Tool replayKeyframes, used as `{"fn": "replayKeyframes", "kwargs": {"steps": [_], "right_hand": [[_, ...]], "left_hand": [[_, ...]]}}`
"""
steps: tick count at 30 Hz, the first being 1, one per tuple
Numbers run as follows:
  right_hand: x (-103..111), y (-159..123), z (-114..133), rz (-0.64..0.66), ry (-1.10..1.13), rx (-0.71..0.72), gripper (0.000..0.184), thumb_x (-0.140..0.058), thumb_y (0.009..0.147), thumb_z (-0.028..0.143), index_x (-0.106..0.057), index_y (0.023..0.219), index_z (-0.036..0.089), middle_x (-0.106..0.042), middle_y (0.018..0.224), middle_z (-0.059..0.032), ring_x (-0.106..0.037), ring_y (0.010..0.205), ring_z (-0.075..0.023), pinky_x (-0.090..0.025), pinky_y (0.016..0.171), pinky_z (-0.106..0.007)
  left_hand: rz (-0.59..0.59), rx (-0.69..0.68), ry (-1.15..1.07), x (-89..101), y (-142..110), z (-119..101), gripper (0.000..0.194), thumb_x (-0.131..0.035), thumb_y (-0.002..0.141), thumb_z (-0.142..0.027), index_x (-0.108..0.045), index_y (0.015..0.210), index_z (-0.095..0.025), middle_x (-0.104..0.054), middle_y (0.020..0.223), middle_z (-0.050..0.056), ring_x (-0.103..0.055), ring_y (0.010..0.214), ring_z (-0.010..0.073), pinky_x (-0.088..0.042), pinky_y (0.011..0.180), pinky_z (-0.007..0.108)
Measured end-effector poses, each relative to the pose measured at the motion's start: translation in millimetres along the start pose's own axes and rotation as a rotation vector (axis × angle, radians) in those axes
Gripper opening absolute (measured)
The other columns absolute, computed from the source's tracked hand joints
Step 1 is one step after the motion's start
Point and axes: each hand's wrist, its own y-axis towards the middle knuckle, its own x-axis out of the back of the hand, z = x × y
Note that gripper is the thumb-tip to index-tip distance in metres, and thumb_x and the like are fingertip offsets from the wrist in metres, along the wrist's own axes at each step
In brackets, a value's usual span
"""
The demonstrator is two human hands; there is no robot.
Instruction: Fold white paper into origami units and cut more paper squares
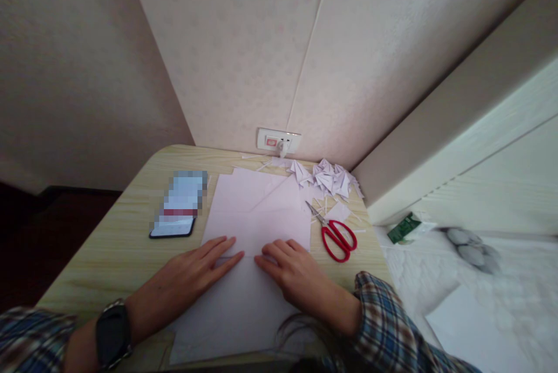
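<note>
White paper sheets [244,303] lie on the wooden table, with a horizontal edge or crease running between my hands. My left hand [200,268] rests on the paper from the left, fingers stretched out and lying flat. From the right, my right hand [288,265] presses on the same paper, its fingers slightly bent and spread at the tips. Both thumbs lie near the crease. Beyond them, more white paper [253,198] covers the middle of the table. Red-handled scissors [337,239] lie to the right of my right hand, blades partly apart.
A phone [178,204] lies at the left on the table [113,233]. Folded paper pieces [326,175] are heaped at the back right, with thin paper strips around them. A wall socket [279,140] holds a plug. A green-white box [407,228] sits on the white bedding.
</note>
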Motion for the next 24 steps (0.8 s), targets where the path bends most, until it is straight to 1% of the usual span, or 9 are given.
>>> {"fn": "replayKeyframes", "kwargs": {"steps": [3, 9, 13, 17, 21, 24], "right_hand": [[5, -8, -4, 0.020, 0.012, -0.040, 0.024, -0.054, 0.098, 0.012, -0.065, 0.119, 0.014, -0.067, 0.110, -0.0114, -0.057, 0.097, -0.0232, -0.045, 0.079, -0.036], [13, -22, -10, 0.050, 0.036, -0.109, 0.032, -0.055, 0.094, 0.005, -0.066, 0.122, 0.018, -0.067, 0.111, -0.0101, -0.057, 0.097, -0.0220, -0.046, 0.079, -0.035], [15, -24, -11, 0.060, 0.042, -0.114, 0.035, -0.054, 0.093, 0.005, -0.065, 0.124, 0.018, -0.067, 0.111, -0.0089, -0.057, 0.095, -0.0217, -0.046, 0.079, -0.034], [14, -20, -8, 0.067, 0.031, -0.109, 0.041, -0.053, 0.094, 0.005, -0.060, 0.133, 0.018, -0.067, 0.109, -0.0098, -0.057, 0.093, -0.0223, -0.046, 0.080, -0.035], [14, -17, -7, 0.078, 0.029, -0.113, 0.037, -0.052, 0.096, 0.007, -0.063, 0.130, 0.018, -0.066, 0.106, -0.0105, -0.057, 0.094, -0.0224, -0.046, 0.080, -0.035], [16, -21, -11, 0.076, 0.034, -0.138, 0.035, -0.054, 0.096, 0.007, -0.066, 0.126, 0.019, -0.065, 0.108, -0.0105, -0.056, 0.097, -0.0221, -0.045, 0.082, -0.035]], "left_hand": [[0.003, 0.006, -0.017, -0.9, -1, 1, 0.063, -0.036, 0.088, 0.007, -0.053, 0.141, -0.023, -0.069, 0.132, 0.010, -0.065, 0.119, 0.0229, -0.055, 0.091, 0.033], [0.034, 0.011, -0.027, 2.5, 0, 2, 0.065, -0.035, 0.088, 0.008, -0.051, 0.142, -0.025, -0.068, 0.135, 0.010, -0.064, 0.122, 0.0221, -0.056, 0.090, 0.031], [0.067, 0.038, -0.002, 1.8, 5, -6, 0.068, -0.036, 0.087, 0.008, -0.051, 0.143, -0.027, -0.069, 0.131, 0.012, -0.068, 0.115, 0.0259, -0.059, 0.086, 0.035], [0.090, 0.092, 0.015, -3.9, 11, -17, 0.073, -0.040, 0.085, 0.009, -0.050, 0.145, -0.030, -0.069, 0.128, 0.016, -0.069, 0.112, 0.0303, -0.060, 0.083, 0.040], [0.087, 0.106, 0.007, -8.9, 9, -19, 0.074, -0.040, 0.082, 0.011, -0.053, 0.143, -0.030, -0.069, 0.128, 0.016, -0.069, 0.113, 0.0314, -0.060, 0.086, 0.043], [0.071, 0.082, -0.017, -9.4, 2, -13, 0.073, -0.039, 0.082, 0.012, -0.056, 0.140, -0.029, -0.069, 0.130, 0.015, -0.068, 0.116, 0.0297, -0.059, 0.089, 0.041]]}}
